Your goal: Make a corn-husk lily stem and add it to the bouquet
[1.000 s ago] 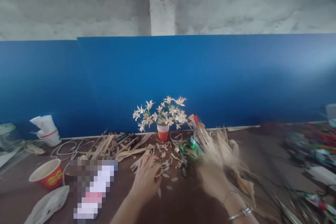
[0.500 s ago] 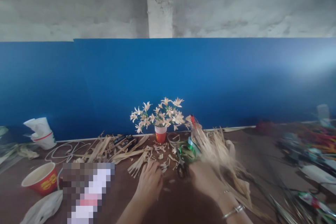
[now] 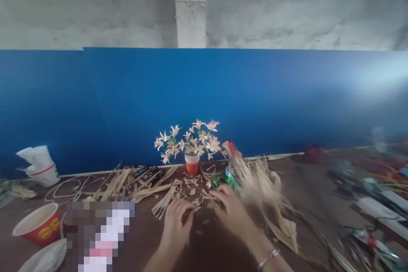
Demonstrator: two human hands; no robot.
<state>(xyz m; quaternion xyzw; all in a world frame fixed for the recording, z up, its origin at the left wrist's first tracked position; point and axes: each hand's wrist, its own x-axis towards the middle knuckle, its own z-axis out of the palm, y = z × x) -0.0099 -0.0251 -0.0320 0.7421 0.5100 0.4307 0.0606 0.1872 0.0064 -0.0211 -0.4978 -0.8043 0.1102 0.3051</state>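
Observation:
My left hand [image 3: 177, 223] is low in the middle, thumb and forefinger curled together in a pinch. Whatever sits between those fingertips is too small to make out. To its right, my right hand [image 3: 229, 212] wears a bracelet and holds its fingers apart, reaching over husk scraps [image 3: 204, 197]; nothing shows in it. Just left of my left hand lies a fan of cut dried husk strips [image 3: 163, 199]. Beyond both hands, a red and white paper cup [image 3: 192, 165] stands upright, filled with pale husk flowers [image 3: 199, 138] on green stems. Scissors are not visible now.
A bundle of dried husk [image 3: 264, 182] lies right of my hands, beside green tape [image 3: 231, 178]. More husk [image 3: 119, 182] is piled left. A red paper bowl [image 3: 40, 227] and white cup [image 3: 44, 174] stand far left. Blurred wires and tools [image 3: 376, 238] cover the right side.
My right hand has moved left and forward, over where the scissors lay, and its fingers have spread. My left hand has turned, bringing thumb and forefinger together. The view has shifted slightly.

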